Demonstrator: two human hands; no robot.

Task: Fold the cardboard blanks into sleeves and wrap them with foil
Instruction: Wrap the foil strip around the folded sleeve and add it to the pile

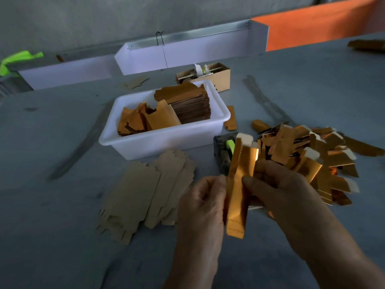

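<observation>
Behind both hands' grip (239,190) on one foil sleeve (239,188) — white tub (166,140) of blanks (187,101).

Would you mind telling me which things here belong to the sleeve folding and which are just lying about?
Job: gold sleeve held by left hand and right hand; flat blanks; white tub; finished pile.
Lying about: small cardboard box; green cloth; orange sheet.
</observation>
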